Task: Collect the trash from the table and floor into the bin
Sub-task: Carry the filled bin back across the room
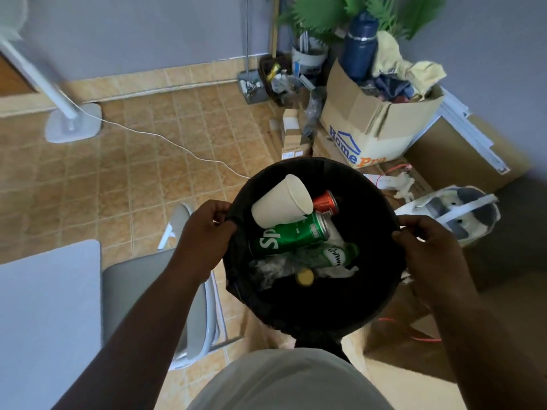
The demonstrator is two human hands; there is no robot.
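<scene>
A round bin lined with a black bag (367, 291) stands on the floor right below me. Inside lie a white paper cup (281, 207) on its side, a green soda can (291, 235), a red can (325, 202), a crushed clear plastic bottle (319, 258) with a green label, and a yellow cap (305, 277). My left hand (204, 232) pinches the bag's edge at the bin's left rim. At the right rim, my right hand (429, 250) grips the bag's edge the same way.
A white table corner (47, 306) is at lower left, with a grey folding chair (154, 291) beside it. A fan stand (74, 122) and its white cord (177, 146) lie across the tiled floor. A full cardboard box (381, 125), clutter and a plant (319, 19) fill the far right corner.
</scene>
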